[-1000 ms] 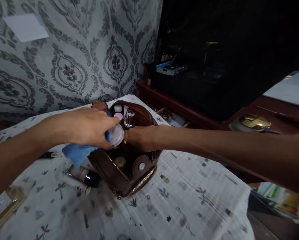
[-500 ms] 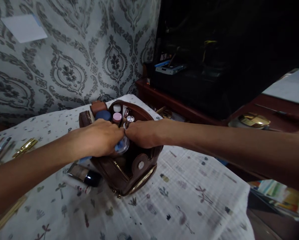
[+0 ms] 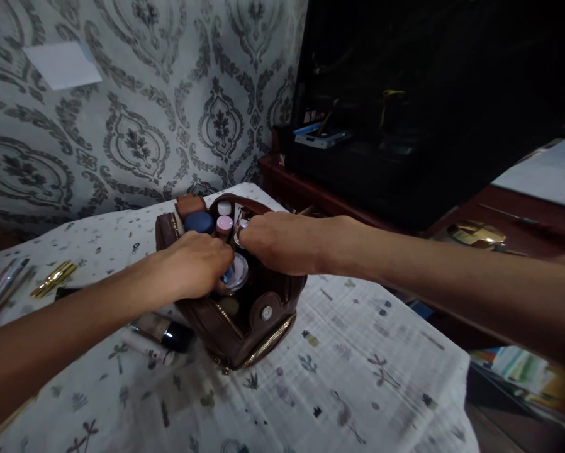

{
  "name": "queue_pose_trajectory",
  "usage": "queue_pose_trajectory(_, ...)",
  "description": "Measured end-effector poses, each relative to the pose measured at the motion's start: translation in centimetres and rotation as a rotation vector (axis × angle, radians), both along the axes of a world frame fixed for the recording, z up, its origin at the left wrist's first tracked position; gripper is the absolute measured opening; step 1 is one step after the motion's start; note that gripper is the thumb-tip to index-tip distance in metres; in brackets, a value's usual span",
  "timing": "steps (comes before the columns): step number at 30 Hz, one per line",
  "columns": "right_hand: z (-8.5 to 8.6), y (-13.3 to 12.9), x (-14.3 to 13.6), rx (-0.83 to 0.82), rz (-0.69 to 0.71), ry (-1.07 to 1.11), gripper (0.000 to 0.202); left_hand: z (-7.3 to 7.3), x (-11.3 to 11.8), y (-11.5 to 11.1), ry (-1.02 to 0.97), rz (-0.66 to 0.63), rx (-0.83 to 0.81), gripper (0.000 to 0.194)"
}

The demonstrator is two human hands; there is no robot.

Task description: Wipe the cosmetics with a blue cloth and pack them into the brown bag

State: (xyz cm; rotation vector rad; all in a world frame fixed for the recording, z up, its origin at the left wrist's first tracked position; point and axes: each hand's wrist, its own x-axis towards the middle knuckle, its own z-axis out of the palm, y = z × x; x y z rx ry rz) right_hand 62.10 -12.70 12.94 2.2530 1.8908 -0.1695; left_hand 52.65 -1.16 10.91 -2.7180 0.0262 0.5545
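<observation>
An open brown cosmetic bag [image 3: 200, 318] stands on the cloth, packed with make-up. My left hand [image 3: 200, 264] reaches in over its near left rim, its fingers closed on a round clear-lidded container [image 3: 238, 274]. From the right comes my right hand [image 3: 280, 242], its fingers bent closed beside a silver-capped bottle [image 3: 243, 226]; its fingertips are hidden, so whether it grips the bottle does not show. Behind my hands stand a blue round lid [image 3: 199, 221], a pink cap [image 3: 224, 224] and a white cap [image 3: 224, 207] inside the bag.
Left of the bag lie a foundation tube with a black cap [image 3: 175, 336], a white tube [image 3: 145, 346], gold tubes [image 3: 55, 279] and thin brushes or pencils [image 3: 6, 289]. A patterned cloth [image 3: 358, 365] covers the table. A dark screen [image 3: 405, 75] stands behind at right.
My right hand has moved slightly up and away from my left hand. The clear-lidded container in my left hand shows more fully now. The view has shifted a little.
</observation>
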Motion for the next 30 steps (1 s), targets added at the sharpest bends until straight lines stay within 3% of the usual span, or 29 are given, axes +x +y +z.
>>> queue_pose_trajectory(6, 0.1, -0.5, -0.2, -0.044, 0.091, -0.034, 0.024, -0.1, -0.4, -0.2, -0.077, -0.036, 0.018, 0.022)
queue_pose_trajectory(16, 1.1, -2.0, -0.7, 0.009, 0.139, -0.011, 0.023, -0.2, -0.1, 0.3, -0.042, 0.005, 0.0, 0.042)
queue_pose_trajectory(24, 0.0, -2.5, 0.0, 0.118, 0.206, 0.005, 0.022, -0.4, 0.0, 0.4, -0.058, -0.017, -0.011, 0.054)
queue_pose_trajectory(30, -0.3, -2.4, -0.4, 0.078, 0.192, -0.038, 0.021, -0.3, 0.2, -0.2, -0.07, -0.032, -0.022, 0.059)
